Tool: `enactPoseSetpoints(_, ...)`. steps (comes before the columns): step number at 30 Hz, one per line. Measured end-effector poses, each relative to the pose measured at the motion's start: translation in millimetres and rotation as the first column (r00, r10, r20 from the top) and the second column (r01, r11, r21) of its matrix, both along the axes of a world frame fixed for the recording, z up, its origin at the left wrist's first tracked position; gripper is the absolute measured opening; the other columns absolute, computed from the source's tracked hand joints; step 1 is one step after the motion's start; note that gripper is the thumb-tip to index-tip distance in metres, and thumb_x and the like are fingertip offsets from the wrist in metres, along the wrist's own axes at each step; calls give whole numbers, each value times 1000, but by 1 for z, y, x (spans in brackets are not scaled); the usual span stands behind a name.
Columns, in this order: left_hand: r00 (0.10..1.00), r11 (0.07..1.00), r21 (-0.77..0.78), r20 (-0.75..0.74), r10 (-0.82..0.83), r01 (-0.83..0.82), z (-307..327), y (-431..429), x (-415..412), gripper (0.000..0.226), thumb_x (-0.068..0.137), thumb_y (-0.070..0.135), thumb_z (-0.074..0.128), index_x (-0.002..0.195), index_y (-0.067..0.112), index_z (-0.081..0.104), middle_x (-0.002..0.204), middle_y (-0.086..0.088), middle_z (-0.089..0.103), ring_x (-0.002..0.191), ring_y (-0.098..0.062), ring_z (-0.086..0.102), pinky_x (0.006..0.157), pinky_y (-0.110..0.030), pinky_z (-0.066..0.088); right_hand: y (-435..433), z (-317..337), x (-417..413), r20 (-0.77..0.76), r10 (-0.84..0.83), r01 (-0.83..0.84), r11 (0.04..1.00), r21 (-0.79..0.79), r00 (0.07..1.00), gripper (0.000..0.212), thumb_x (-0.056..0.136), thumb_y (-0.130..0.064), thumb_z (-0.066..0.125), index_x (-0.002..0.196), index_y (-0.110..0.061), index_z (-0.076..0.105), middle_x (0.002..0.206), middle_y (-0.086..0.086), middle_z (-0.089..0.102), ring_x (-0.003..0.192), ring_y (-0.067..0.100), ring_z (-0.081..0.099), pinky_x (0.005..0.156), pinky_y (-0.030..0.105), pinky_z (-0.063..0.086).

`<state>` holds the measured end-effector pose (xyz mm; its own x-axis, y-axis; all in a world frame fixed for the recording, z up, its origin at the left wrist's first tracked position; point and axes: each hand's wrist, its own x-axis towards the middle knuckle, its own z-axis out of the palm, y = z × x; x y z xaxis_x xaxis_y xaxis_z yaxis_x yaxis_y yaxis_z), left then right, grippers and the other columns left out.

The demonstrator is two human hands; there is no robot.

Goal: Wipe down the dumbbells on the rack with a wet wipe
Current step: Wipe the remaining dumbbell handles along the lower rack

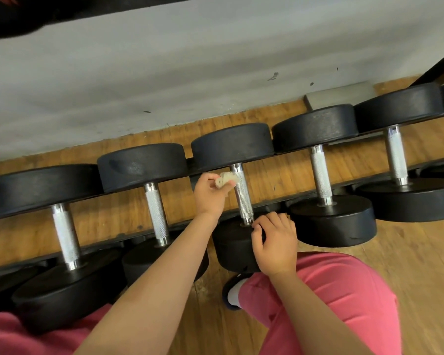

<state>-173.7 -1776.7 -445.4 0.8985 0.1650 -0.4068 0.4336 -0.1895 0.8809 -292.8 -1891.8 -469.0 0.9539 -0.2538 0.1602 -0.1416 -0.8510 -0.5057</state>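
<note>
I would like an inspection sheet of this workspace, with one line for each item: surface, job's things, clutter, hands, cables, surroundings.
Surface: wooden floor under a low black rack.
Job's things: black dumbbells lie in a row on the rack; a crumpled wet wipe is against the far end of one handle.
Clutter: a flat grey block on the floor by the wall.
Hands: left hand pinches the wet wipe; right hand grips the near head of the same dumbbell.
Cables: nothing seen.
Surroundings: scuffed grey wall; the person's pink-clad legs.
</note>
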Motion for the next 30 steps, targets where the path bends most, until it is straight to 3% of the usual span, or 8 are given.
enactPoseSetpoints(5,999,1000,32,36,0,-1,2,-11,-10,8,88,21,70,87,26,64,88,10,67,88,-8,66,81,-24,52,0,0,0,2,-2,2,1000,-2,1000,27,86,-26,41,79,-16,65,79,-2,55,78,19,47,75,33,34)
enactPoseSetpoints(9,997,997,63,74,32,-37,0,-19,-14,15,93,20,63,104,14,72,90,10,65,85,-4,60,72,-16,45,0,1,0,-13,-4,4,1000,-4,1000,28,87,-27,40,80,-16,65,79,-2,55,78,19,48,75,33,34)
enactPoseSetpoints(12,998,996,67,6,55,-55,3,-29,-2,14,89,24,68,87,11,72,78,5,63,75,-9,58,61,-17,39,0,1,-1,-8,-5,5,1000,-1,1000,28,86,-27,40,79,-16,65,79,-3,55,77,19,48,75,32,33)
enactPoseSetpoints(15,990,999,-1,-132,50,-50,9,-34,9,16,84,30,75,77,19,66,75,7,62,71,-2,54,59,-17,39,0,1,0,-8,-6,6,1000,7,1000,26,86,-27,41,78,-16,64,78,-3,54,77,19,48,74,31,32)
enactPoseSetpoints(20,997,998,9,-45,69,-69,3,-27,5,26,84,32,74,64,25,60,74,2,65,71,-8,55,66,-21,44,0,0,0,-19,-7,7,1000,3,1000,26,86,-27,41,78,-17,64,79,-4,54,77,19,48,74,31,32)
enactPoseSetpoints(23,996,995,29,-5,95,-94,-1,-27,1,29,90,31,67,64,24,56,78,-4,62,72,-11,53,68,-25,44,0,-1,0,-24,-3,3,1000,1,1000,26,86,-27,41,78,-17,64,79,-3,54,77,19,48,74,31,33)
enactPoseSetpoints(27,995,997,-17,-65,-80,79,-4,-23,-2,22,95,34,60,75,24,60,82,3,62,74,-6,53,68,-19,42,0,1,0,-13,-4,4,1000,6,1000,26,86,-26,41,78,-16,64,78,-3,54,76,19,48,73,32,33)
enactPoseSetpoints(30,999,999,19,-41,-26,27,-10,-23,-4,34,96,36,58,78,8,63,73,-2,58,68,-10,50,63,-24,39,1,1,0,-7,-5,5,1000,8,1000,26,86,-26,41,78,-17,64,78,-3,54,76,19,47,73,31,32)
